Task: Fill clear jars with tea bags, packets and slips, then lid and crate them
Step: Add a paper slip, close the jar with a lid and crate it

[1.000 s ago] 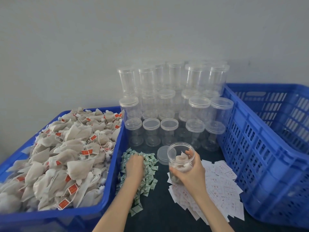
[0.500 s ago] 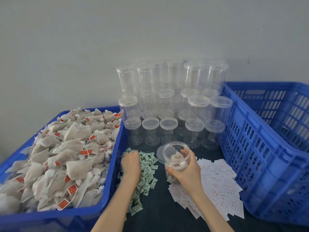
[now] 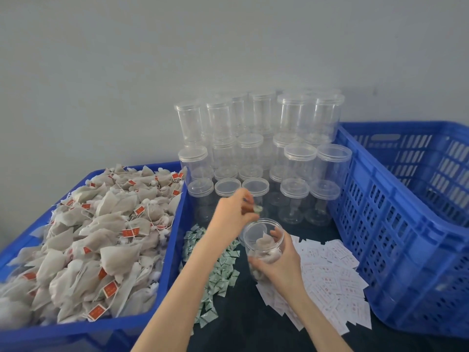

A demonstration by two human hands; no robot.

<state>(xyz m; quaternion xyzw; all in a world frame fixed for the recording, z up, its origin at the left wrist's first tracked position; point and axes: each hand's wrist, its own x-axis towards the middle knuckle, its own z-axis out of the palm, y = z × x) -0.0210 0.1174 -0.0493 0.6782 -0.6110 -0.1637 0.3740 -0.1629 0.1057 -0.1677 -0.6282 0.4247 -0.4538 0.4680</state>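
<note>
Up from the packet pile [image 3: 215, 270] comes the left hand [image 3: 232, 214], pinching a small packet [image 3: 257, 209] just above and behind the jar [image 3: 264, 246]. Right hand [image 3: 281, 262] grips the jar upright near the table's front edge, mouth up, tea bags inside; the drop is straight down.

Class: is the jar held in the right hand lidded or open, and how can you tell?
Open. The jar in the right hand shows a bare rim, tea bags visible inside.

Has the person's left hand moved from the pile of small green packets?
Yes. The left hand rose off the green packets and now pinches something above the open clear jar.
</note>
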